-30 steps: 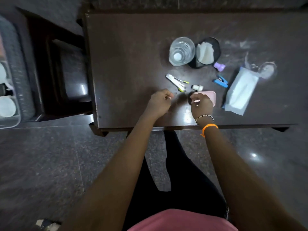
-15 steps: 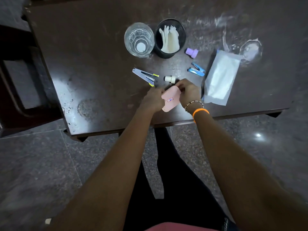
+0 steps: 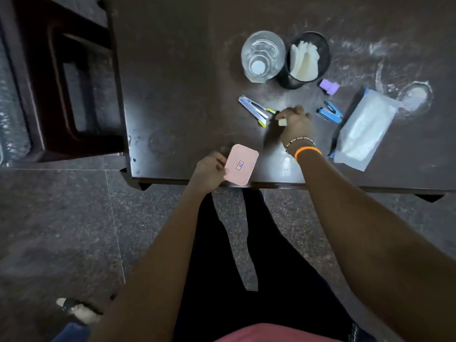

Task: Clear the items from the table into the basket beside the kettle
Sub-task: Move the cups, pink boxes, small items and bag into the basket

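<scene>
Gripping pink case (image 3: 241, 165), left hand (image 3: 209, 171)

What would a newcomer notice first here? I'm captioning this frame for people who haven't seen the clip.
The left hand holds a pink case at the near edge of the dark table. The right hand closes on a small white bottle mid-table. Behind stand a drinking glass and a black cup.

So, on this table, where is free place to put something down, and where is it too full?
The table is bare across its left part, from the left edge to the glass and nail clipper. The near strip between the pink case and the white packet is also open. It is crowded around the black cup, purple cap, blue stapler and right hand.
</scene>
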### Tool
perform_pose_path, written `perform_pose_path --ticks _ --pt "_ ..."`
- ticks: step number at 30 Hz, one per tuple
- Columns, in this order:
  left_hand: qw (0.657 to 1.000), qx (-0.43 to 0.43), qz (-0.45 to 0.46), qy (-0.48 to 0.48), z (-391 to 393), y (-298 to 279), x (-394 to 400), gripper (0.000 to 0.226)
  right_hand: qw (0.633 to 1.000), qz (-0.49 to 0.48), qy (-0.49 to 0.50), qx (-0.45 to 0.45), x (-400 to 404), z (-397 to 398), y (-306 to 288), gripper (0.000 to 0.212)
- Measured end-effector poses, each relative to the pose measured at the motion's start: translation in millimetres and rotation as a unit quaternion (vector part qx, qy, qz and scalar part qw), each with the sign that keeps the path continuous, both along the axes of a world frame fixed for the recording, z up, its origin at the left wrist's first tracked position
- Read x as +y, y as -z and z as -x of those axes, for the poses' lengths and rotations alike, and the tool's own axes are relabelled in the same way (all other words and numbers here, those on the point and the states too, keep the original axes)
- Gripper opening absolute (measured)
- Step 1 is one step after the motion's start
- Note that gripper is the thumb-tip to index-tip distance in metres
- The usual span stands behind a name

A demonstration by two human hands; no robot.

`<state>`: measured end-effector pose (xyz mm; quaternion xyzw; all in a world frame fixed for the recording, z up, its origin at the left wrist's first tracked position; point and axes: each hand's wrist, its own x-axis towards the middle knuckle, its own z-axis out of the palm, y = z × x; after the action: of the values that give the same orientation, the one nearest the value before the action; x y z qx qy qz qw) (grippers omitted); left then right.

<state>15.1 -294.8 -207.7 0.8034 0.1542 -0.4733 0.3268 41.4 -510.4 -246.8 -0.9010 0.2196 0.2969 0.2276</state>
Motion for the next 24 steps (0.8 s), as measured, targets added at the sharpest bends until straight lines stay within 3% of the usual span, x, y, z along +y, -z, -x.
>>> perform_pose_path --ticks 4,8,14,18,24 --pt "0.992 -0.04 0.027 -0.116 3 -9 41 0.016 0.986 -0.031 0.135 -0.097 38 2 -26 0.045" --pt "0.963 -0.092 0.065 -0.245 -4 -27 90 0.018 0.968 -0.124 0.125 -0.179 105 2 -51 0.036" --pt "0.905 -0.18 0.084 -0.376 -35 -65 179 0.023 0.959 -0.251 0.064 -0.118 228 -42 -82 0.033" --pt "0.885 -0.246 0.062 -0.39 -70 -96 238 0.026 0.949 -0.286 0.014 -0.13 294 -81 -102 0.027" --pt "0.867 -0.404 -0.077 -0.28 -148 -142 330 0.048 0.936 -0.318 -0.009 -0.15 385 -132 -122 0.035"
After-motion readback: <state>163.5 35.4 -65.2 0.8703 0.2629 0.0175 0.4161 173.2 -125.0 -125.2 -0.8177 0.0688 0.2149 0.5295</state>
